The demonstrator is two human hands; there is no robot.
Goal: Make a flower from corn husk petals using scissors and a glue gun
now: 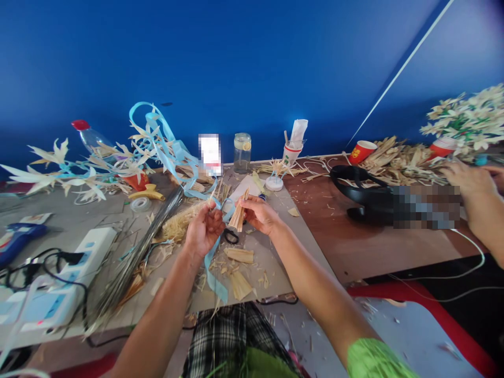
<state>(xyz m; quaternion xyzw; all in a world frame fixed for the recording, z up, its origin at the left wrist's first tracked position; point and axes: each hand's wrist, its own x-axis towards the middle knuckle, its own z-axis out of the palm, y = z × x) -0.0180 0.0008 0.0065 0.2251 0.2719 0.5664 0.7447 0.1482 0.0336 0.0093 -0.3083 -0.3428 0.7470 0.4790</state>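
My right hand [258,212] pinches a folded piece of dried husk [237,218] above the table. Close on its left, my left hand [205,228] has its fingers curled, with a small pale husk piece and a thin stem at the fingertips. A light blue ribbon [216,286] hangs past my left hand onto the table edge. Black scissor handles [231,237] lie between and behind the hands. Loose husk pieces [241,285] are scattered on the table just in front.
Wires [145,252], a power strip [84,262] and a glue gun [19,241] lie left. Behind stand a glass jar [242,152] and a cup [292,153]. A black headset-like object [366,202] is right, near another person's hand [468,181].
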